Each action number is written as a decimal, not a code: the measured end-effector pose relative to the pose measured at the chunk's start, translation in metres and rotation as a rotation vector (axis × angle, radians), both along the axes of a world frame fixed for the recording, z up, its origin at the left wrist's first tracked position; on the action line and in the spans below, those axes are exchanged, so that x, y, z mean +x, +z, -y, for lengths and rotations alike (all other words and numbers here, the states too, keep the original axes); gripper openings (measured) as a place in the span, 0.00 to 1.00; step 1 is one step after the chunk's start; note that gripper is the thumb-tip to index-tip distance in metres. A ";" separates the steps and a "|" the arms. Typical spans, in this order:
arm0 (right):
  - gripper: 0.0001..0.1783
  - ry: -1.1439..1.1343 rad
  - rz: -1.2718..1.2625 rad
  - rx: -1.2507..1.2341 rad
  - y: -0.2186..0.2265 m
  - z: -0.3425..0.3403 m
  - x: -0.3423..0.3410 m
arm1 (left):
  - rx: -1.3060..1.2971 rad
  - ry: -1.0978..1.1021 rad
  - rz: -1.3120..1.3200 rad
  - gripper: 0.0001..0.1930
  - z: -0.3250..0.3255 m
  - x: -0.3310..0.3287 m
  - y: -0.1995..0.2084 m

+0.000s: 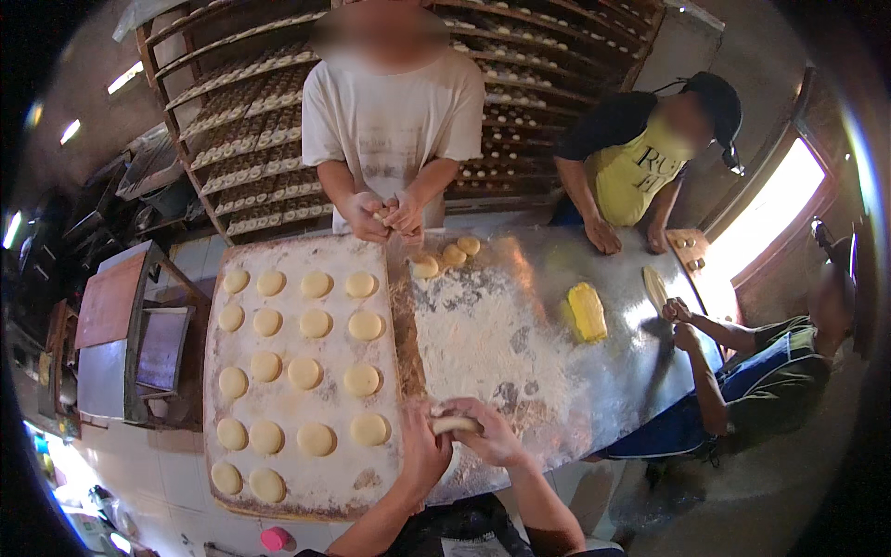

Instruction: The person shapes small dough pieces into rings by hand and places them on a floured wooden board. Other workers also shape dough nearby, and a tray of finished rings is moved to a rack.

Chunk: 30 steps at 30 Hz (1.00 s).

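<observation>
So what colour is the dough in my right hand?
The dough: pale cream, clearest in head view.

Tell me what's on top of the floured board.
Pale dough rounds sit in loose rows on the floured board. The surface beneath each round is covered, and the left hand hides part of the board's right edge.

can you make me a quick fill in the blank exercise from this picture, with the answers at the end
1. The person's right hand holds an elongated piece of ____, with the left hand close beside it.
2. The floured board bearing rows of flattened rounds lies to the ____ of the metal table.
3. The lump lying to the right of the scattered flour is ____ in colour.

Missing words: dough; left; yellow.
</observation>
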State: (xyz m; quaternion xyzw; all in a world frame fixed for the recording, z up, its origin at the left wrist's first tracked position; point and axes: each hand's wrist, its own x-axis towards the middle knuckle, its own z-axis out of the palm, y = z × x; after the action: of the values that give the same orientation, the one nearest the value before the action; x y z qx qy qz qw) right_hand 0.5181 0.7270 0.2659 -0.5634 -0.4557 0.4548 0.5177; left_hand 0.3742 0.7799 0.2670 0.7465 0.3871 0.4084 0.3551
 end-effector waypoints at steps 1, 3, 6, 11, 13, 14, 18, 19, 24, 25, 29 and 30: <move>0.32 0.042 -0.307 0.009 -0.002 0.002 0.003 | -0.023 0.044 0.065 0.22 0.000 0.001 -0.003; 0.34 0.055 -0.752 0.006 -0.004 0.008 0.010 | -0.369 -0.114 0.243 0.26 0.003 0.001 -0.007; 0.34 0.177 -0.877 -0.016 0.003 0.016 0.019 | -0.757 -0.324 0.770 0.29 0.012 -0.004 -0.004; 0.30 0.083 -0.222 -0.081 0.018 0.024 0.023 | -0.874 -0.395 0.908 0.22 0.023 0.000 0.015; 0.29 0.177 0.251 -0.037 0.022 0.030 0.025 | -0.524 -0.181 0.252 0.21 0.032 0.014 0.022; 0.30 0.123 -0.117 -0.064 0.022 0.033 0.027 | -0.283 -0.077 -0.025 0.21 0.038 0.023 0.024; 0.31 0.104 -0.635 -0.055 0.019 0.044 0.040 | 0.019 0.064 -0.118 0.20 0.071 0.048 0.026; 0.31 0.214 -0.373 -0.025 0.017 0.043 0.045 | -0.033 0.119 -0.222 0.18 0.077 0.052 0.024; 0.53 0.327 -0.230 -0.161 0.018 0.049 0.065 | -0.022 0.155 -0.090 0.16 0.098 0.064 0.018; 0.55 0.421 -0.065 0.071 0.020 0.049 0.066 | -0.032 0.187 -0.170 0.15 0.101 0.065 0.018; 0.50 0.328 -1.028 0.112 0.027 0.052 0.062 | -0.063 0.242 -0.030 0.10 0.104 0.067 0.022; 0.48 0.391 -0.613 0.136 0.028 0.053 0.060 | 0.059 0.261 -0.074 0.10 0.105 0.065 0.024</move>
State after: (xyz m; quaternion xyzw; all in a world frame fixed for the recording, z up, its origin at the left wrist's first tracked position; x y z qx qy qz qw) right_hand 0.5779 0.6738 0.2939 -0.2677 -0.4078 0.6615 0.5696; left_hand 0.4389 0.6744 0.2911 0.7144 0.4817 0.4345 0.2623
